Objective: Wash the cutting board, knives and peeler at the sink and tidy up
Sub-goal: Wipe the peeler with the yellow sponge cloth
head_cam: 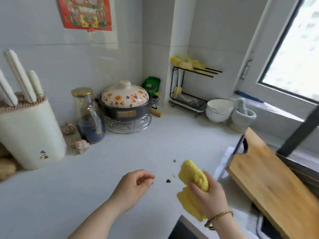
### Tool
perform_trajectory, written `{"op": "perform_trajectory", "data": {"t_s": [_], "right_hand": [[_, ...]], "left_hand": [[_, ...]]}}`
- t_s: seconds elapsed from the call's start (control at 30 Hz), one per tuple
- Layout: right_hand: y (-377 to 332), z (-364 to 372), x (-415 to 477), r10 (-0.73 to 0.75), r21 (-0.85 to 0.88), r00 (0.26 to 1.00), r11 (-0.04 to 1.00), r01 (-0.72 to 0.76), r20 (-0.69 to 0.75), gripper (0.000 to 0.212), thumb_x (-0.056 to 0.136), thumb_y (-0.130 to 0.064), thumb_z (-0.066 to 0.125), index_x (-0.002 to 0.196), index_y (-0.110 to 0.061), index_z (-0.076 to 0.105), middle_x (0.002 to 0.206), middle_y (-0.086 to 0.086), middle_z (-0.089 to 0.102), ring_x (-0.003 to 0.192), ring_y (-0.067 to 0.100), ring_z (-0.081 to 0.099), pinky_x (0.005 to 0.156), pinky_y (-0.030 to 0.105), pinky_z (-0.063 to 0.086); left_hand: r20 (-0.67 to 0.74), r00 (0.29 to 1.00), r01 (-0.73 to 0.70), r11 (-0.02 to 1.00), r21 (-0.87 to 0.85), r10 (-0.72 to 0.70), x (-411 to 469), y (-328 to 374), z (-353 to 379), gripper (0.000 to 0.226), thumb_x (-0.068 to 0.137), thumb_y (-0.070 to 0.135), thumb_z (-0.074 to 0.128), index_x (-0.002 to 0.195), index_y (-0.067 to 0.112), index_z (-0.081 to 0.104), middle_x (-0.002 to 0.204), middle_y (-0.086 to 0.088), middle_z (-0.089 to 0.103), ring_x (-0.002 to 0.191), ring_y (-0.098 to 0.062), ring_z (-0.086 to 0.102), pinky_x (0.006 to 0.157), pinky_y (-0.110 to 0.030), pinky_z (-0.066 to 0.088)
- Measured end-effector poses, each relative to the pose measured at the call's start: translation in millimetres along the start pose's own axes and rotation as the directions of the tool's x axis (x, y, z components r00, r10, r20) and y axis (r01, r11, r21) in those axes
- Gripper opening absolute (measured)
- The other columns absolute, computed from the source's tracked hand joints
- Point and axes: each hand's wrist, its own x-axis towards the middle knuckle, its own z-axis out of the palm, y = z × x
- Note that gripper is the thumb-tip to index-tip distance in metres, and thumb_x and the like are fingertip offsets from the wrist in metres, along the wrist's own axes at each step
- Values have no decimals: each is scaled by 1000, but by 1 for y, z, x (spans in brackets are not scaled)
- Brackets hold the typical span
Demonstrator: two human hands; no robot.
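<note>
The right hand (208, 194) grips a bunched yellow cloth (193, 185) over the white counter (120, 152) — the left hand (136, 185) hovers empty, fingers loosely curled — with the wooden cutting board (269, 185) tilted at the near right.

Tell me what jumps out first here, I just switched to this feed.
The right hand gripping a bright yellow cloth low in the centre, above small green scraps on the white counter. The left hand hovers empty beside it. At right, a wooden cutting board leans tilted by the sink.
</note>
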Motion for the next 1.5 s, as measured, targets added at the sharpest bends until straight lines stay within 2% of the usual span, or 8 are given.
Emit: {"op": "perform_trajectory", "data": {"t_s": [0.3,0.6,0.83,0.93,1.13,1.27,1.4,1.5], "right_hand": [[64,-138,-44,109,-69,956,989,-133,-273,37,81,-7,63,73,-38,46,72,-14,54,66,2,49,56,10,36],[129,-261,-84,207,-63,842,960,-273,-498,35,81,-10,63,68,-37,46,68,-11,54,66,9,51,57,20,37],[168,-296,-93,318,-19,802,925,-379,-505,34,82,-9,62,67,-35,45,70,-6,54,70,18,50,63,25,37],[176,-297,-94,343,-1,805,920,-392,-484,34,82,-8,62,67,-34,46,68,-9,53,65,8,48,56,12,35],[187,-295,-89,353,-53,804,902,-428,-479,21,83,-13,61,75,-28,50,74,-2,55,73,18,49,57,16,34],[189,-291,-87,366,-85,786,882,-464,-497,11,84,-15,60,82,-22,51,79,2,56,76,20,50,57,19,35],[185,-290,-87,398,-12,742,878,-479,-539,13,84,-15,59,77,-24,52,76,2,56,75,22,51,57,22,35],[184,-290,-85,444,28,703,855,-518,-555,10,83,-16,60,76,-17,53,70,3,54,72,24,50,57,25,35]], "left_hand": [[309,950,-90,991,104,54,8,55,140,26,90,13,56,75,35,57,83,15,63,83,-1,58,74,-13,43],[597,798,-297,916,268,84,-3,112,288,11,92,23,51,96,29,60,89,23,55,95,-3,55,80,-13,43],[781,623,-556,684,473,-34,-12,126,365,46,92,31,49,137,25,39,139,6,40,122,-13,45,97,-28,41],[796,595,-587,616,525,-111,-8,122,381,48,94,24,48,140,23,35,144,2,36,127,-19,41,101,-33,39],[785,598,-574,598,559,-160,3,116,387,17,93,21,47,105,17,58,107,-6,61,94,-24,53,73,-29,42],[820,547,-659,518,545,-168,12,126,390,21,88,17,51,68,12,45,64,-3,43,70,-23,41,51,-25,27],[827,554,-596,650,472,-93,20,138,384,37,87,21,56,54,15,40,57,-2,43,52,-14,36,48,-24,25],[784,615,-290,902,319,-80,27,145,368,21,88,20,57,67,16,60,66,-1,60,59,-10,56,55,-19,44]]}}
